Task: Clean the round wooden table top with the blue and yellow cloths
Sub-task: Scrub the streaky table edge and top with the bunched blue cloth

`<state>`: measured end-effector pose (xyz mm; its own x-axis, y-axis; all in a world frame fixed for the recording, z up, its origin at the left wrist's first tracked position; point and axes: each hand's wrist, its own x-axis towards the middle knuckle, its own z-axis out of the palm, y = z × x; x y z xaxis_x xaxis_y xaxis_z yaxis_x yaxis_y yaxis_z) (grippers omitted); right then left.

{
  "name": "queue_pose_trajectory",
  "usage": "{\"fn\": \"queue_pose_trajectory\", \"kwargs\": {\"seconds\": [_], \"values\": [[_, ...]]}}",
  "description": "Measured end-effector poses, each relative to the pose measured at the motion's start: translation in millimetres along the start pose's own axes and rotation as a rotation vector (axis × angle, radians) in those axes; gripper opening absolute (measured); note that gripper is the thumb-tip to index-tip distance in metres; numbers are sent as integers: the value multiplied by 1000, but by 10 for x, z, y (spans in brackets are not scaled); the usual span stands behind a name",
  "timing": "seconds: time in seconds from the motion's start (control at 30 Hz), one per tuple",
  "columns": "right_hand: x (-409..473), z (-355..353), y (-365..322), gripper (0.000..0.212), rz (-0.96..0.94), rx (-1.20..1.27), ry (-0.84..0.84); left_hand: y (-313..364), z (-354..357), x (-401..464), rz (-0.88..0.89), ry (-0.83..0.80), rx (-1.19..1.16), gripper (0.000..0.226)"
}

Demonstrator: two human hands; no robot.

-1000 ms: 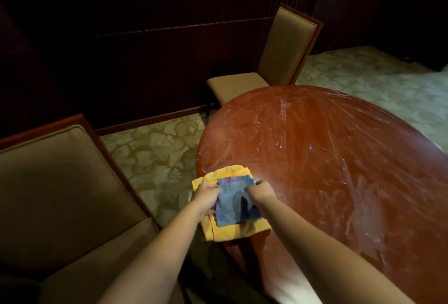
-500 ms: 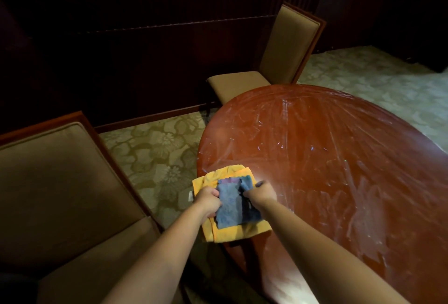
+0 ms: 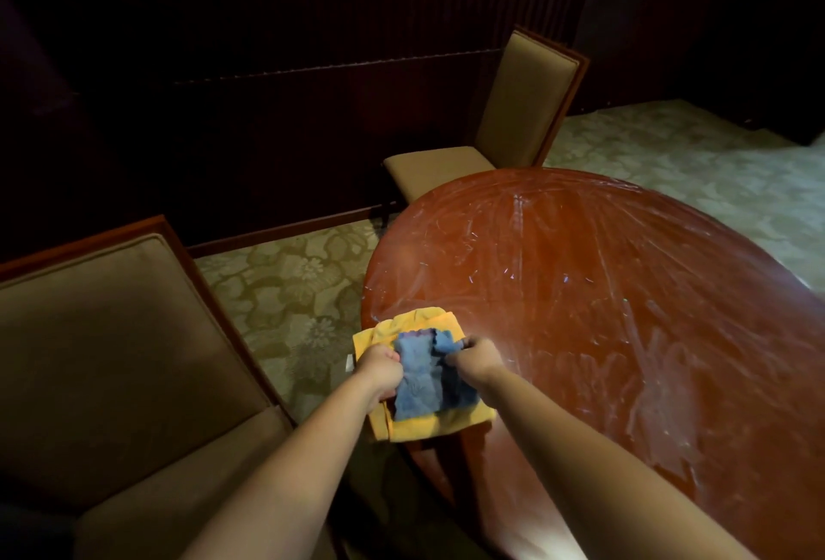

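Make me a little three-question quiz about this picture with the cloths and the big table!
1. True or false: the blue cloth lies on top of the yellow cloth.
2. Which hand grips the blue cloth? A) only the left hand B) only the right hand C) both
3. Fill in: the cloths sit at the table's near ____, partly hanging over it.

Key: 1. True. 2. C, each hand pinches one side of the blue cloth. 3. Edge.
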<state>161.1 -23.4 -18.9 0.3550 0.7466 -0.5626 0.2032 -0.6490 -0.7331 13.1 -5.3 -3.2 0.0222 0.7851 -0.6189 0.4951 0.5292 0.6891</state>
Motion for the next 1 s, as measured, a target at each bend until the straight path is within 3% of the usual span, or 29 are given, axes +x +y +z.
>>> {"fn": "queue_pose_trajectory", "kwargs": {"seconds": [0.17, 0.33, 0.63, 0.73, 0.83, 1.0], "values": [[-100, -23, 33, 18, 61, -43, -36, 139, -47, -188, 135, -26, 1, 35], [-253, -132, 62, 14, 21, 50, 45, 338, -35, -452, 190, -15, -254, 26], [-708, -441, 8, 29, 155, 542, -377, 649, 142, -803, 259, 20, -563, 27], [-791, -520, -41, 24, 92, 650, -253, 754, 227, -904, 299, 35, -589, 25], [-834, -704, -68, 16, 14, 617, -42, 844, 304, -1038, 329, 72, -568, 23], [-975, -1103, -100, 11, -241, 552, 109, 893, 503, -1115, 289, 100, -452, 11]]}}
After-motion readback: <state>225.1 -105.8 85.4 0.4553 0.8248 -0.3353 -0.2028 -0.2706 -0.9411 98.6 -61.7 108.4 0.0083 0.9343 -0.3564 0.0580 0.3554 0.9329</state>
